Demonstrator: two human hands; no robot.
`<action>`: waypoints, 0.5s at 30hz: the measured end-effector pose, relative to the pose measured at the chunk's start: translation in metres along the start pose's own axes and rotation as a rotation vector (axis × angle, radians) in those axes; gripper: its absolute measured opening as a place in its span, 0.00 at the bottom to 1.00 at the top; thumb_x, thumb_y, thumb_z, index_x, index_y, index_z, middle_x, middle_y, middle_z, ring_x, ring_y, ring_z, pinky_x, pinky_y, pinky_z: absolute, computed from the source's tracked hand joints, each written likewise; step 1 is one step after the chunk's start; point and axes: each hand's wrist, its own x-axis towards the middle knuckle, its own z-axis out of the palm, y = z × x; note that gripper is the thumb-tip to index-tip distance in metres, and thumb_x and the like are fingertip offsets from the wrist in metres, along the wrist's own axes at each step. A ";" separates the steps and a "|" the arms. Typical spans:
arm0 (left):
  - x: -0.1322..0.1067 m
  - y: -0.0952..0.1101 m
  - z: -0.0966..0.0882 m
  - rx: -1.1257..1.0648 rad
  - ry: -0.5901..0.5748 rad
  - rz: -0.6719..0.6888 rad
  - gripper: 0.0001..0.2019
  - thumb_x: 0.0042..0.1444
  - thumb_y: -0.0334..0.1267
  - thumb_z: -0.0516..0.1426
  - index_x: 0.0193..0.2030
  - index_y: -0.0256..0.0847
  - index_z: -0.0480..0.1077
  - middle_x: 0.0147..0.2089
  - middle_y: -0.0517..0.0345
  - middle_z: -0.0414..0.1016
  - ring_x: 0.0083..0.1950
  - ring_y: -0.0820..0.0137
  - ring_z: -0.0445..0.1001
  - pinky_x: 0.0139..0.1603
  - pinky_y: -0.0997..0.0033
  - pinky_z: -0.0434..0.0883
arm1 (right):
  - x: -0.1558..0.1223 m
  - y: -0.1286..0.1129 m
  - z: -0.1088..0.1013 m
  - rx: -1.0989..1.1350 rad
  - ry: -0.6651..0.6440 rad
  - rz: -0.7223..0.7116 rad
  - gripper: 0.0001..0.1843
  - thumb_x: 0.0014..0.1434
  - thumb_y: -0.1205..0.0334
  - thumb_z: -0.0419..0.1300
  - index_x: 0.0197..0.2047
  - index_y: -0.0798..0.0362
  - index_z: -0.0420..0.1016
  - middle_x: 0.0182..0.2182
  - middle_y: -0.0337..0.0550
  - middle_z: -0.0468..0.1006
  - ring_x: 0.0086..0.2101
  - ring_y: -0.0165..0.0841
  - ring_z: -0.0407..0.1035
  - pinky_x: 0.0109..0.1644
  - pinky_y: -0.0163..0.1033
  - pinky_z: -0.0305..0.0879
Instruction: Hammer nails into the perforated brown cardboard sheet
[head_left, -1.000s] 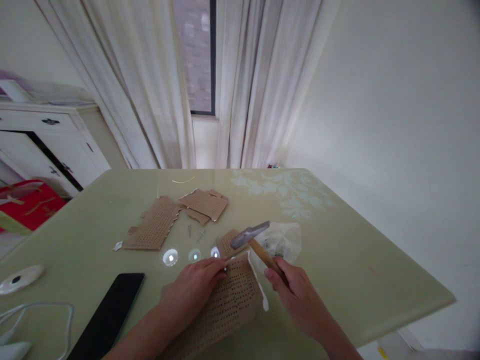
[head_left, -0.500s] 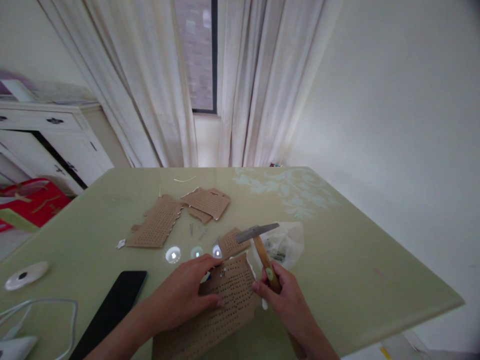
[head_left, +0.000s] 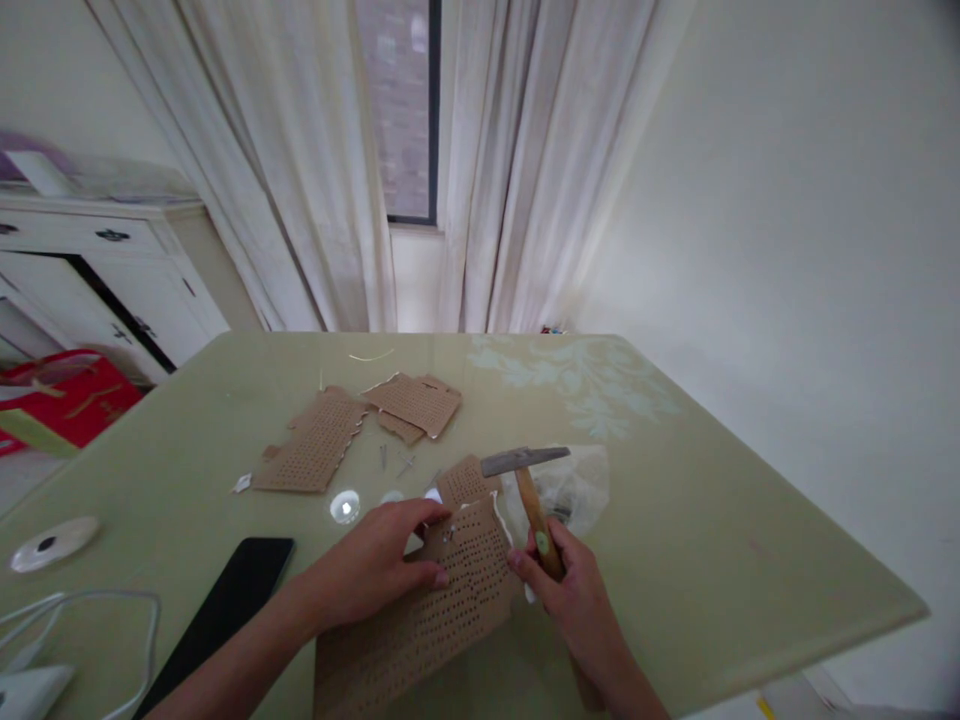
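My right hand (head_left: 566, 580) is wrapped round the wooden handle of a hammer (head_left: 529, 490), its grey metal head raised and lying nearly level. Below my left hand (head_left: 382, 560) is a brown cardboard sheet (head_left: 450, 610) covered in rows of punched holes. The left thumb rests on its face, while the other fingers curl at its far left edge. A few small shiny nails (head_left: 449, 535) show on the sheet near those fingers. My right thumb is close to the sheet's torn right edge; whether they touch I cannot tell.
Several perforated cardboard pieces (head_left: 315, 445) lie farther back, with loose nails (head_left: 406, 465) in front. A clear plastic bag (head_left: 585, 485) sits behind the hammer. At left are a black phone (head_left: 225, 610), a white cable (head_left: 112, 594) and a white oval object (head_left: 54, 545).
The hammer and my right hand have shifted slightly right. The cardboard sheet has also moved a little to the right, and my left fingers sit higher at its edge.
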 end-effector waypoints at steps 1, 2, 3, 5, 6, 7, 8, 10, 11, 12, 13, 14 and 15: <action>0.002 0.000 -0.001 -0.011 -0.004 0.000 0.30 0.56 0.46 0.70 0.65 0.45 0.75 0.62 0.52 0.82 0.60 0.53 0.78 0.64 0.57 0.71 | 0.000 0.000 -0.002 -0.019 -0.016 -0.007 0.18 0.61 0.46 0.68 0.33 0.50 0.70 0.27 0.33 0.67 0.26 0.31 0.60 0.30 0.35 0.59; 0.003 0.000 -0.001 -0.019 -0.010 0.001 0.29 0.55 0.46 0.70 0.65 0.46 0.76 0.61 0.53 0.82 0.60 0.54 0.78 0.63 0.58 0.70 | 0.001 -0.001 -0.004 -0.044 -0.031 -0.020 0.18 0.63 0.45 0.67 0.34 0.50 0.71 0.27 0.33 0.67 0.27 0.32 0.61 0.30 0.35 0.59; 0.004 -0.001 -0.002 -0.024 -0.014 0.001 0.29 0.55 0.45 0.70 0.63 0.46 0.77 0.60 0.53 0.82 0.59 0.54 0.78 0.63 0.58 0.70 | 0.001 -0.002 -0.006 -0.072 -0.048 -0.034 0.19 0.65 0.44 0.65 0.34 0.50 0.71 0.26 0.33 0.67 0.27 0.32 0.61 0.31 0.35 0.59; 0.006 -0.001 -0.003 -0.026 -0.018 -0.002 0.27 0.53 0.44 0.71 0.60 0.46 0.79 0.58 0.54 0.83 0.58 0.54 0.79 0.62 0.59 0.70 | 0.003 -0.006 -0.010 -0.123 -0.090 -0.059 0.21 0.70 0.42 0.59 0.33 0.50 0.70 0.25 0.33 0.68 0.27 0.32 0.62 0.31 0.36 0.59; 0.007 0.000 -0.003 -0.026 -0.020 -0.005 0.26 0.52 0.43 0.71 0.58 0.46 0.79 0.57 0.54 0.84 0.57 0.54 0.79 0.60 0.59 0.71 | 0.004 -0.008 -0.013 -0.145 -0.109 -0.070 0.22 0.71 0.41 0.57 0.32 0.49 0.70 0.24 0.34 0.69 0.26 0.32 0.63 0.31 0.36 0.58; 0.007 0.000 -0.004 -0.029 -0.022 -0.009 0.25 0.51 0.43 0.71 0.57 0.46 0.79 0.56 0.54 0.84 0.57 0.54 0.79 0.60 0.60 0.71 | 0.004 -0.012 -0.017 -0.166 -0.127 -0.080 0.23 0.72 0.41 0.55 0.32 0.49 0.69 0.24 0.34 0.69 0.26 0.33 0.63 0.31 0.37 0.58; 0.008 0.001 -0.005 -0.035 -0.025 -0.012 0.25 0.51 0.43 0.71 0.57 0.46 0.80 0.55 0.54 0.84 0.57 0.54 0.79 0.59 0.60 0.71 | 0.005 -0.017 -0.022 -0.197 -0.142 -0.093 0.23 0.74 0.42 0.54 0.31 0.48 0.68 0.24 0.34 0.70 0.25 0.33 0.64 0.31 0.37 0.58; 0.010 0.003 -0.007 -0.063 -0.041 -0.012 0.24 0.51 0.43 0.70 0.56 0.46 0.80 0.54 0.55 0.84 0.56 0.54 0.80 0.58 0.60 0.72 | 0.005 -0.030 -0.034 -0.309 -0.173 -0.139 0.23 0.76 0.43 0.52 0.32 0.48 0.69 0.24 0.35 0.71 0.26 0.34 0.66 0.32 0.38 0.59; 0.010 0.004 -0.008 -0.081 -0.053 -0.006 0.24 0.51 0.43 0.70 0.56 0.46 0.80 0.54 0.55 0.84 0.55 0.55 0.80 0.57 0.61 0.72 | 0.004 -0.038 -0.041 -0.378 -0.190 -0.171 0.23 0.76 0.44 0.52 0.32 0.47 0.69 0.25 0.37 0.73 0.27 0.36 0.68 0.34 0.39 0.60; 0.011 0.004 -0.009 -0.098 -0.065 0.000 0.24 0.50 0.42 0.71 0.56 0.46 0.81 0.53 0.56 0.85 0.55 0.55 0.80 0.57 0.61 0.72 | 0.003 -0.046 -0.048 -0.452 -0.209 -0.202 0.23 0.76 0.45 0.53 0.33 0.47 0.71 0.27 0.39 0.76 0.29 0.38 0.71 0.35 0.40 0.61; 0.012 0.005 -0.009 -0.111 -0.074 0.005 0.24 0.50 0.42 0.71 0.56 0.47 0.81 0.53 0.57 0.85 0.54 0.55 0.81 0.56 0.62 0.72 | 0.002 -0.055 -0.054 -0.512 -0.212 -0.237 0.21 0.76 0.45 0.53 0.36 0.47 0.73 0.31 0.42 0.80 0.32 0.40 0.73 0.37 0.41 0.62; 0.013 0.005 -0.010 -0.119 -0.080 0.007 0.24 0.50 0.42 0.71 0.55 0.47 0.81 0.52 0.57 0.85 0.54 0.56 0.81 0.56 0.62 0.73 | 0.000 -0.063 -0.060 -0.555 -0.218 -0.261 0.19 0.77 0.45 0.52 0.39 0.46 0.76 0.33 0.44 0.82 0.34 0.41 0.75 0.39 0.43 0.63; 0.013 0.005 -0.010 -0.121 -0.082 0.008 0.24 0.50 0.43 0.71 0.55 0.46 0.82 0.52 0.57 0.85 0.53 0.55 0.81 0.55 0.63 0.73 | -0.002 -0.071 -0.064 -0.588 -0.230 -0.277 0.19 0.77 0.45 0.52 0.41 0.45 0.77 0.34 0.44 0.83 0.34 0.42 0.76 0.39 0.43 0.64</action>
